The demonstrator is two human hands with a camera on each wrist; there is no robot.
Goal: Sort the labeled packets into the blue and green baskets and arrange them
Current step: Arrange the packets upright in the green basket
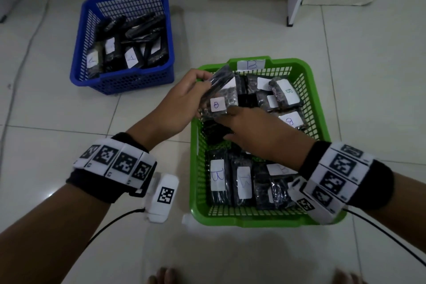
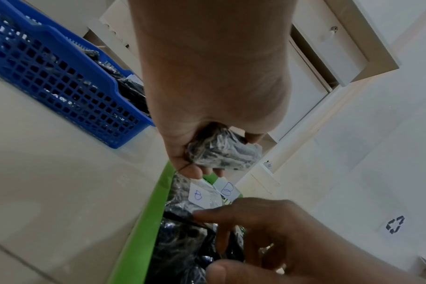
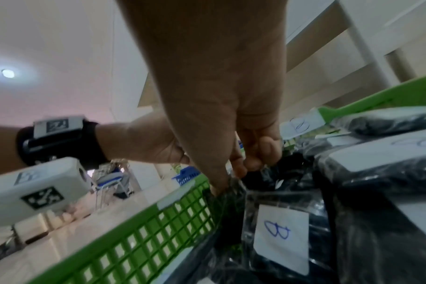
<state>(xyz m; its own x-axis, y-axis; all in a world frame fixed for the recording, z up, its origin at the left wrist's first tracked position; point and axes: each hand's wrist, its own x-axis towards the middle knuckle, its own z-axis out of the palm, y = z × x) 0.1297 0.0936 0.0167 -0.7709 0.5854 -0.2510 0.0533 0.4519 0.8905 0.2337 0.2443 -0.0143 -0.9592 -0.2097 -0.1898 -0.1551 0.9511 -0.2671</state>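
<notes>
Packets in clear crinkly wrap with dark contents fill the green basket [image 1: 318, 108], which sits on the tiled floor right in front of the person. Nearest, a row of them [image 1: 242, 182] lies along the near wall, white labels up, marked B. Just past those, the right hand [image 1: 251, 129] reaches down into the middle of the basket, its fingertips curled and pinching the film of a dark packet [image 1: 215, 130] by the left wall; the right wrist view shows thumb and fingers nipping the plastic. Above it, at the far left corner, the left hand [image 1: 182, 101] grasps a small bundle of packets [image 1: 219, 94] by one end, fingers wrapped round it, a B label facing up. Further right, more B packets [image 1: 285, 94] lie loosely at angles. Well apart to the far left stands the blue basket [image 1: 166, 18] with its own packets [image 1: 131, 53], some labels showing what looks like an A. They look light and soft, the film slack and glossy, so likely slippery when stacked; a pinch on loose film may stretch it or let the contents sag. Taking each across its middle, thumb on the label face and fingers beneath, seems the surer hold for laying it flat in a row.
</notes>
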